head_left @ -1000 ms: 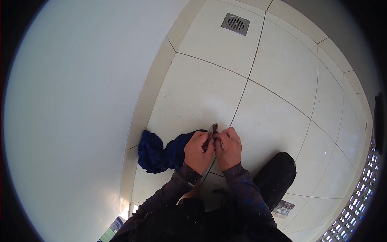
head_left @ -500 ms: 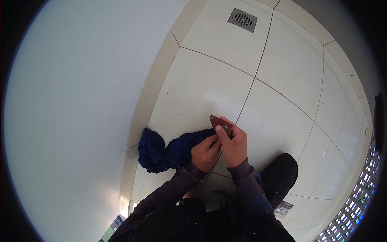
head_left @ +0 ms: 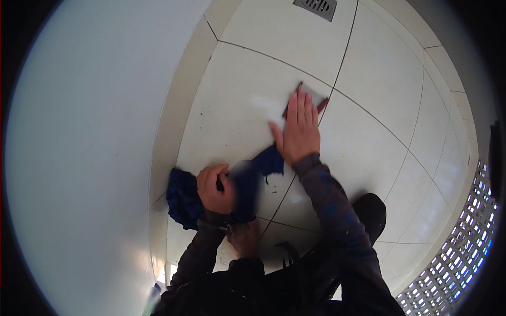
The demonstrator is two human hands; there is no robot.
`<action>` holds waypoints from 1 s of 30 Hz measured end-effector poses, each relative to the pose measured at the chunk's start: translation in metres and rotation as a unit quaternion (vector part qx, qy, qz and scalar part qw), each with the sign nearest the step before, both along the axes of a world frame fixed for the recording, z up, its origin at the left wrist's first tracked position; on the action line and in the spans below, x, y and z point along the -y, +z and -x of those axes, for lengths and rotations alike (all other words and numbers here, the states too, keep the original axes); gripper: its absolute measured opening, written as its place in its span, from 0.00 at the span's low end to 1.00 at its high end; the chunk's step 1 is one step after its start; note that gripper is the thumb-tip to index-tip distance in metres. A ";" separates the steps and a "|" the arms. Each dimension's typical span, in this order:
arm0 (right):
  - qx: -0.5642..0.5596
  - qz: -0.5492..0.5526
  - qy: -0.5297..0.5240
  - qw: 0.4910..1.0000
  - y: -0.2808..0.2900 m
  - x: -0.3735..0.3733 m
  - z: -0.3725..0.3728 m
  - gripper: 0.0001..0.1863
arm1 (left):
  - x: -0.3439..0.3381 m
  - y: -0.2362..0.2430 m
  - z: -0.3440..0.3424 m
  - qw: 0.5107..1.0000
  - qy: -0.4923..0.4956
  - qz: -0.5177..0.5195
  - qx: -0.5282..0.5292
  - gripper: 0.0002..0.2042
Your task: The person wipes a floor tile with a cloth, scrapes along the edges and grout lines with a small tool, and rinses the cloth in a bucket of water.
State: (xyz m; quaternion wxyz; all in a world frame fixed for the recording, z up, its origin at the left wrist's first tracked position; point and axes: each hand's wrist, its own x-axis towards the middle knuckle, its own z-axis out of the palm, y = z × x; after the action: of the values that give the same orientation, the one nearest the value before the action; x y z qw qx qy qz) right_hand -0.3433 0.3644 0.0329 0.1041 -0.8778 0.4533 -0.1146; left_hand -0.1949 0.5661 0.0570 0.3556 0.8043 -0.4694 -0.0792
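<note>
My right hand (head_left: 301,131) lies flat with its fingers stretched out over a small dark red sheet (head_left: 323,105) on the floor tile. The sheet looks like sandpaper; its edges curl up around a pale upper face, and my fingers hide part of it. Farther left, my left hand (head_left: 213,190) is at a crumpled dark blue cloth (head_left: 183,199), its fingers loosely bent and its thumb apart. Nothing shows between them. A blurred patch covers the middle of the cloth, and one end of the cloth (head_left: 271,160) reaches toward my right wrist.
Pale floor tiles (head_left: 253,89) with dark joints spread ahead. A metal floor drain (head_left: 319,6) sits at the far edge. A white wall (head_left: 95,131) rises at left, and a perforated panel (head_left: 453,247) stands at lower right. My dark shoe (head_left: 371,216) and a bare foot (head_left: 245,239) are close by.
My hands have separated. The right one moved forward and now presses the red sheet, earlier held folded between both hands, onto the floor. The left one moved back and left to the cloth.
</note>
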 end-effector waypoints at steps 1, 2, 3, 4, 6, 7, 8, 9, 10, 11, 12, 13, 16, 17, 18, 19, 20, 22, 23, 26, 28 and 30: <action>-0.013 -0.004 -0.008 1.000 -0.001 0.005 -0.002 0.46 | 0.007 -0.004 0.005 0.999 0.003 0.017 -0.033 0.09; -0.018 0.002 -0.029 0.999 -0.002 0.007 -0.014 0.47 | 0.006 -0.006 0.008 0.999 -0.002 0.013 -0.040 0.09; -0.011 0.013 -0.045 0.999 0.002 0.010 -0.031 0.48 | 0.007 -0.007 0.005 0.999 -0.003 0.017 -0.029 0.10; -0.001 -0.026 -0.005 1.000 -0.005 -0.023 -0.030 0.50 | 0.007 -0.009 -0.002 1.000 -0.001 0.024 -0.017 0.11; 0.019 -0.090 0.040 0.995 0.015 -0.077 -0.015 0.51 | 0.003 -0.003 -0.005 0.999 0.008 0.028 -0.018 0.11; 0.010 -0.090 0.053 0.994 0.015 -0.070 -0.012 0.52 | 0.000 -0.001 -0.005 0.999 0.016 0.019 -0.026 0.11; 0.011 -0.087 0.053 0.995 0.005 -0.044 -0.018 0.52 | 0.004 -0.005 -0.009 0.999 0.016 0.022 -0.025 0.11; -0.007 -0.045 0.003 0.999 -0.004 -0.009 -0.024 0.53 | 0.008 -0.006 -0.005 0.999 0.002 0.024 -0.022 0.09; -0.027 0.005 -0.047 0.999 -0.008 0.017 -0.019 0.53 | 0.013 -0.007 0.005 0.999 -0.012 0.034 -0.019 0.08; -0.014 0.023 -0.079 0.996 -0.008 0.023 -0.030 0.53 | 0.015 -0.009 0.008 0.999 -0.007 0.045 -0.021 0.08; -0.008 0.022 -0.078 0.997 -0.004 0.001 -0.032 0.53 | 0.007 -0.009 0.006 0.999 -0.006 0.045 -0.015 0.08; 0.005 -0.032 -0.003 0.999 -0.002 -0.040 -0.034 0.52 | -0.004 -0.011 0.000 0.999 0.011 0.048 -0.009 0.08; 0.052 -0.086 0.086 0.991 0.008 -0.064 -0.028 0.49 | -0.001 -0.004 -0.007 0.997 0.036 0.071 -0.004 0.09; 0.045 -0.048 0.068 0.996 0.005 -0.034 -0.037 0.49 | -0.003 -0.006 -0.005 0.996 0.044 0.080 -0.014 0.10; 0.027 -0.019 0.047 0.998 0.002 -0.008 -0.037 0.49 | -0.003 -0.005 0.003 0.996 0.042 0.071 -0.025 0.10; 0.043 -0.011 -0.005 0.999 -0.004 0.015 -0.048 0.49 | 0.001 -0.006 0.009 0.996 0.039 0.073 -0.033 0.08; 0.046 -0.010 -0.005 0.999 -0.003 0.004 -0.055 0.49 | 0.009 -0.005 0.004 0.995 0.039 0.086 -0.027 0.07; 0.048 -0.085 0.100 0.990 0.005 -0.047 -0.067 0.49 | -0.003 -0.004 -0.003 0.995 0.055 0.085 -0.003 0.06; 0.053 -0.116 0.140 0.982 0.009 -0.079 -0.053 0.50 | -0.007 -0.003 -0.003 0.994 0.063 0.086 -0.013 0.07; 0.065 -0.086 0.139 0.984 0.008 -0.056 -0.049 0.49 | -0.001 -0.003 -0.008 0.993 0.066 0.091 -0.020 0.07; 0.052 -0.033 0.051 0.997 0.009 0.000 -0.070 0.47 | -0.006 -0.008 0.009 0.994 0.064 0.077 -0.035 0.07; 0.029 -0.036 0.054 0.997 0.011 -0.013 -0.089 0.46 | -0.001 -0.007 0.005 0.994 0.052 0.091 -0.032 0.07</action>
State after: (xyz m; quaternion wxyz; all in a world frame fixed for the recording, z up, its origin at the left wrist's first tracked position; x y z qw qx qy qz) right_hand -0.2547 0.3773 0.0435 0.1549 -0.8929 0.4062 -0.1174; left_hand -0.1999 0.5674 0.0499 0.4458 0.7890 -0.4206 -0.0428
